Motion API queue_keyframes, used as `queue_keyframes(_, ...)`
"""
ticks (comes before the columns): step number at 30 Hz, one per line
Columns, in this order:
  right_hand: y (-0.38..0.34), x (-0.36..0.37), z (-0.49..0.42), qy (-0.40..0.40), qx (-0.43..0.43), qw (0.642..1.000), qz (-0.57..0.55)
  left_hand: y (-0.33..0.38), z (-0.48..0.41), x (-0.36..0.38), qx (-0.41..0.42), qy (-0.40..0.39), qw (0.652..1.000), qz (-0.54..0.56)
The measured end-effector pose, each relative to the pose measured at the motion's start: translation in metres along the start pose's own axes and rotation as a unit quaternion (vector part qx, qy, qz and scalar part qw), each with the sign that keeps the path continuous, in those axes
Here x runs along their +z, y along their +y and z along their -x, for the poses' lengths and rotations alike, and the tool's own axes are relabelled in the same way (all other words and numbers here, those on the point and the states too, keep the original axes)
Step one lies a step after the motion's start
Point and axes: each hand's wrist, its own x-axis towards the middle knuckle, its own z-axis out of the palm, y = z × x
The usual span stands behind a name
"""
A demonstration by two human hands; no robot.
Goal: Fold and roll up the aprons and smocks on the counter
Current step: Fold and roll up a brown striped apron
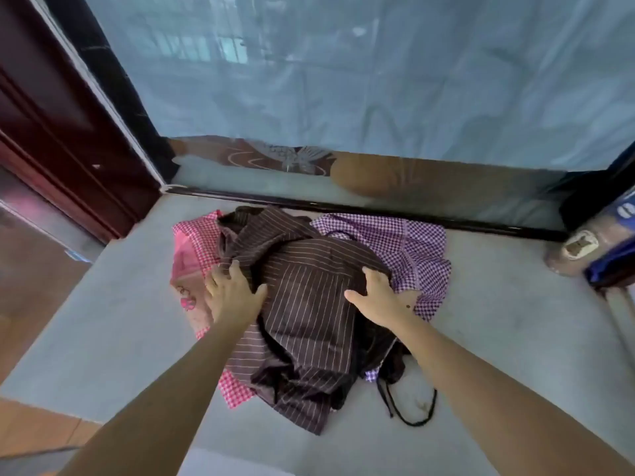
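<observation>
Clutching soft brown pinstriped cloth apron (309, 304) with left hand (233, 292) and right hand (378, 295); light, floppy, probably best pinched at corners.

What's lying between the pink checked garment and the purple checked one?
The brown striped garment fills that gap, draped over the pink checked garment and the purple checked garment, as the head view shows.

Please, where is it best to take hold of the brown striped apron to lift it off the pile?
Grip the brown striped apron at its raised, bunched folds, left hand and right hand one on each side, coming from the near edge of the counter. It lies on top of the pink checked cloth and purple checked cloth, so it should lift free.
</observation>
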Motion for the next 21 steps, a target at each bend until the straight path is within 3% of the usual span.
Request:
queue_keyframes(3, 0.006, 0.009, -0.004, 0.053, 0.021, 0.998, 0.014, -0.015, -0.004, 0.001, -0.061, -0.019, 0.99, 0.128)
queue_keyframes(7, 0.008, -0.002, 0.0, 0.093, -0.045, 0.993, -0.059, -0.029, -0.01, -0.006, 0.002, -0.013, 0.967, 0.256)
queue_keyframes(10, 0.005, -0.026, 0.016, 0.136, -0.087, 0.971, -0.176, -0.012, -0.002, -0.033, -0.05, -0.078, 0.857, 0.507)
queue_keyframes(12, 0.004, -0.041, 0.03, 0.147, -0.099, 0.95, -0.258, -0.002, 0.006, -0.047, -0.102, -0.126, 0.808, 0.567)
queue_keyframes(14, 0.016, -0.046, 0.036, 0.111, -0.055, 0.947, -0.296, -0.003, 0.008, -0.049, -0.11, -0.162, 0.845, 0.498)
queue_keyframes(15, 0.026, -0.043, 0.034, 0.073, -0.008, 0.95, -0.304, -0.008, 0.007, -0.046, -0.099, -0.198, 0.878, 0.425)
queue_keyframes(17, 0.044, -0.031, 0.034, -0.016, 0.101, 0.935, -0.339, -0.017, 0.007, -0.042, -0.08, -0.294, 0.909, 0.284)
queue_keyframes(19, 0.064, -0.015, 0.027, -0.031, 0.158, 0.916, -0.367, -0.021, 0.01, -0.037, -0.062, -0.383, 0.898, 0.209)
queue_keyframes(21, 0.069, -0.008, 0.027, 0.005, 0.12, 0.923, -0.365, -0.017, 0.011, -0.032, -0.06, -0.4, 0.89, 0.211)
